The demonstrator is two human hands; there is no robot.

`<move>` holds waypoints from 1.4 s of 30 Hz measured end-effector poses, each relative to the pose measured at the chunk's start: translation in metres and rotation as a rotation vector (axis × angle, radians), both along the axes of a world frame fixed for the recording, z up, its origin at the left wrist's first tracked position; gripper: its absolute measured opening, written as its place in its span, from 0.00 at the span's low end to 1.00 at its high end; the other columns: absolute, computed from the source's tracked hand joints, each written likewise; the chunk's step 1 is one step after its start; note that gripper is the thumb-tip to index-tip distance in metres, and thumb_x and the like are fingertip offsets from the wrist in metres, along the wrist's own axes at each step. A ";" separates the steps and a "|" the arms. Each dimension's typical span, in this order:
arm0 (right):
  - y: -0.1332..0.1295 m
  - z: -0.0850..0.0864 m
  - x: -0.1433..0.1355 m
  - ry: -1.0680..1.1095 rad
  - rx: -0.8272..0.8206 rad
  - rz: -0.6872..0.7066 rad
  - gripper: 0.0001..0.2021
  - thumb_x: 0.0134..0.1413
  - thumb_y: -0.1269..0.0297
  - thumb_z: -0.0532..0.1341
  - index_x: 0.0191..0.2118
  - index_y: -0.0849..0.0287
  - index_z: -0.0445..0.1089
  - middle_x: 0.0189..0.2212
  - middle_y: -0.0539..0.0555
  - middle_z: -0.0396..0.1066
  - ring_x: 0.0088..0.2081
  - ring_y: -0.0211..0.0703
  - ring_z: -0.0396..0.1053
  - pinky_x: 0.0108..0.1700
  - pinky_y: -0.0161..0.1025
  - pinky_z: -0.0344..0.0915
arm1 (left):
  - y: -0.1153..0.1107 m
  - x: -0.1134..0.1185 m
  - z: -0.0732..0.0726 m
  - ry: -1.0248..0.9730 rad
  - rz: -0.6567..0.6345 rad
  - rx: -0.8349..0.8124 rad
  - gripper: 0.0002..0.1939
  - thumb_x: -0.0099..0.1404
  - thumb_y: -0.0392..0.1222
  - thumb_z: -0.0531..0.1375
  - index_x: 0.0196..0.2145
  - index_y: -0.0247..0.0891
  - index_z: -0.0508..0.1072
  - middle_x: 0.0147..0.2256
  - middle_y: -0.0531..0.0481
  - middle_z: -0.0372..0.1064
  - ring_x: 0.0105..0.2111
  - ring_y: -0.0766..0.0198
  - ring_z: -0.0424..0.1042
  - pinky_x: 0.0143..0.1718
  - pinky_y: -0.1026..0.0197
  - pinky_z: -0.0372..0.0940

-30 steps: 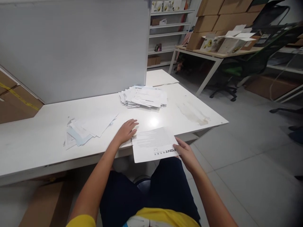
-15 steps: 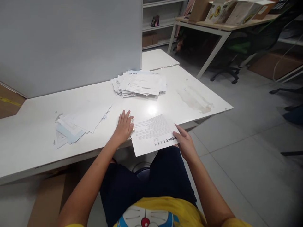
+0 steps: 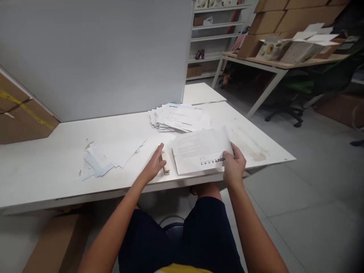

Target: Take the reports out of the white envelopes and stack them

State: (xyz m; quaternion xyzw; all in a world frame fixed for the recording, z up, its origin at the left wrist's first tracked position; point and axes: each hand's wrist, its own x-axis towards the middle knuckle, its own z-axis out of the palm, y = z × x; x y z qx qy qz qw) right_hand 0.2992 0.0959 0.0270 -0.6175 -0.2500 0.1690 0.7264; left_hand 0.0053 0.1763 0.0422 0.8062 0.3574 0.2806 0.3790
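Note:
My right hand (image 3: 234,165) grips the lower right corner of a printed sheet (image 3: 199,149), held above the front part of the white table. My left hand (image 3: 154,165) has its fingers apart beside a small cream stapler-like object (image 3: 165,167); whether it touches that object is unclear. Behind the sheet lies a fanned pile of printed papers (image 3: 182,117). To the left, a smaller loose group of white and pale blue papers (image 3: 106,157) rests on the table.
A grey panel (image 3: 99,57) stands along the back of the white table (image 3: 36,170). Taped cardboard boxes (image 3: 31,117) are at the left. Another desk with open boxes (image 3: 301,49) and a wheeled chair (image 3: 298,85) are at the right.
The sheet in my right hand has moved forward and right, off the table's front edge. My left hand has turned more on its side, and the cream object now shows. The view has tilted up.

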 end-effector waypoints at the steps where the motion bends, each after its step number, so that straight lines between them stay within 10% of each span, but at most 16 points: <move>1: 0.015 0.002 0.001 0.008 0.022 0.005 0.28 0.45 0.63 0.59 0.55 0.60 0.67 0.53 0.58 0.69 0.53 0.51 0.67 0.55 0.47 0.64 | 0.000 -0.001 -0.001 -0.055 0.030 -0.037 0.37 0.67 0.61 0.49 0.67 0.43 0.48 0.69 0.47 0.39 0.68 0.52 0.40 0.66 0.49 0.41; 10: 0.150 0.009 -0.002 0.073 0.044 0.005 0.30 0.40 0.67 0.52 0.54 0.66 0.65 0.47 0.58 0.70 0.48 0.49 0.68 0.50 0.48 0.67 | -0.008 -0.002 -0.003 -0.129 0.102 -0.129 0.30 0.67 0.60 0.49 0.61 0.42 0.63 0.62 0.44 0.58 0.62 0.51 0.56 0.63 0.49 0.51; 19: 0.179 0.000 -0.012 -0.011 0.044 -0.022 0.32 0.42 0.69 0.51 0.58 0.70 0.59 0.54 0.62 0.64 0.54 0.50 0.65 0.58 0.48 0.61 | -0.013 0.000 -0.006 -0.144 0.131 -0.155 0.28 0.68 0.60 0.48 0.59 0.43 0.66 0.60 0.46 0.62 0.61 0.51 0.59 0.62 0.49 0.53; 25: 0.178 0.031 -0.026 -0.432 -0.206 -0.087 0.38 0.44 0.68 0.57 0.63 0.71 0.50 0.66 0.73 0.41 0.65 0.68 0.45 0.64 0.63 0.40 | -0.012 0.001 -0.009 -0.184 0.143 -0.157 0.27 0.69 0.58 0.48 0.56 0.40 0.69 0.58 0.44 0.64 0.59 0.52 0.62 0.62 0.49 0.54; 29: 0.160 0.069 -0.097 -0.702 0.083 0.116 0.31 0.53 0.65 0.55 0.63 0.62 0.51 0.65 0.65 0.47 0.66 0.58 0.43 0.65 0.59 0.40 | -0.012 0.005 -0.010 -0.121 0.152 -0.081 0.25 0.68 0.56 0.49 0.56 0.41 0.69 0.58 0.45 0.65 0.58 0.52 0.63 0.61 0.49 0.56; 34: 0.125 0.068 -0.260 -0.999 0.049 1.119 0.29 0.55 0.57 0.57 0.62 0.61 0.57 0.61 0.63 0.58 0.62 0.58 0.54 0.63 0.54 0.48 | -0.011 0.008 -0.015 -0.014 0.092 0.003 0.26 0.68 0.53 0.51 0.59 0.40 0.65 0.61 0.44 0.60 0.61 0.51 0.58 0.64 0.50 0.52; 38: 0.111 0.037 -0.333 -1.160 -0.369 1.214 0.39 0.55 0.52 0.59 0.66 0.68 0.46 0.67 0.70 0.45 0.67 0.64 0.42 0.64 0.62 0.39 | -0.010 0.007 -0.019 0.035 0.117 0.051 0.26 0.70 0.51 0.47 0.60 0.38 0.62 0.64 0.43 0.55 0.64 0.54 0.53 0.65 0.51 0.47; 42: 0.115 0.023 -0.323 -1.230 -0.329 1.122 0.34 0.61 0.58 0.53 0.67 0.67 0.43 0.65 0.69 0.50 0.66 0.58 0.46 0.64 0.55 0.44 | -0.010 0.009 -0.021 0.125 0.160 0.153 0.26 0.70 0.49 0.47 0.61 0.36 0.60 0.63 0.40 0.56 0.63 0.55 0.54 0.65 0.52 0.49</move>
